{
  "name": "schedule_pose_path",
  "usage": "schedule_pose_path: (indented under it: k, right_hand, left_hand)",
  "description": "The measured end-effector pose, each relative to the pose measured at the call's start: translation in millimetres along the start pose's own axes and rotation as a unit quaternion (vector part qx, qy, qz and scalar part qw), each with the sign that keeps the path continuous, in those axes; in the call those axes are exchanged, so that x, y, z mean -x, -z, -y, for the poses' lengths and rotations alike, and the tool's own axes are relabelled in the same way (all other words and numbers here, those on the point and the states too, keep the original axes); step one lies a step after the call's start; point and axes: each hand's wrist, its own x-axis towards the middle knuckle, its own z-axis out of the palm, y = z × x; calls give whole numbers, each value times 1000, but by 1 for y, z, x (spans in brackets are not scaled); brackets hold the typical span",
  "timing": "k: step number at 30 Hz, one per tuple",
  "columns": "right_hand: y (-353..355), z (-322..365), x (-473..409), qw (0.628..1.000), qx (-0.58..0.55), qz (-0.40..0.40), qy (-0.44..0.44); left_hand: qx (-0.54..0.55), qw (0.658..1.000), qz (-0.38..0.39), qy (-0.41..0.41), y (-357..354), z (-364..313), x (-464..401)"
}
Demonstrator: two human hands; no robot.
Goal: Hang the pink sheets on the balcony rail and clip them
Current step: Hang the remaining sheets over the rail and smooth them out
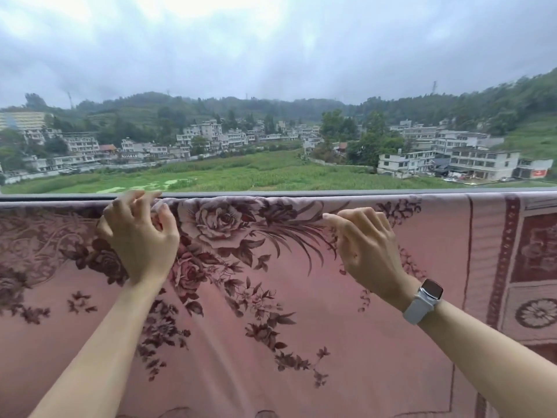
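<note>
A pink sheet with dark red roses hangs over the grey balcony rail and fills the lower half of the head view. My left hand is at the rail's top, fingers curled, pinching a fold of the sheet's upper edge. Further right, my right hand, with a pale watch on its wrist, rests on the sheet just below the rail with bent fingers pressing the cloth. A second pink patterned sheet with bordered panels hangs to the right. No clip is visible.
Beyond the rail lies open air, with a green field and white buildings far below. The rail runs the full width of the view.
</note>
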Motion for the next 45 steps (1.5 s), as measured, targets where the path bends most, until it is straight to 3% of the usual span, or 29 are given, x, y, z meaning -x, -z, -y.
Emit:
schedule_pose_path:
  k: [3, 7, 10, 15, 18, 21, 27, 31, 37, 41, 45]
  right_hand:
    - [17, -22, -4, 998, 39, -13, -58]
    - [36, -65, 7, 980, 113, 23, -159]
    - [54, -90, 19, 973, 136, 72, -174]
    - [74, -117, 39, 947, 203, 87, -233]
    - [67, -105, 34, 939, 187, 79, -276]
    - [39, -63, 16, 962, 128, 104, -217]
    - [-30, 38, -20, 981, 69, 124, -132]
    - [-77, 111, -51, 986, 18, 142, -89]
    - [-149, 226, -106, 996, -16, 63, -56]
    - [-200, 287, -147, 997, 26, 49, -54]
    - [-239, 321, -170, 988, 47, 90, -114]
  left_hand:
    - [36, 981, 59, -180, -24, -62, 25]
    - [63, 936, 177, -297, -55, -143, 60]
    - [71, 924, 223, -304, -67, -172, 69]
    - [13, 938, 193, -288, -68, -146, 72]
    - [-8, 938, 187, -292, -61, -127, 73]
    - [-38, 934, 215, -283, -54, -112, 68]
    - [-83, 929, 272, -236, -22, -34, 25]
    - [-84, 943, 262, -185, 7, 49, -7]
    - [-62, 959, 255, -108, 42, 196, -78]
    - [-41, 963, 227, -139, 46, 262, -130]
    - [105, 955, 209, -185, 35, 291, -161]
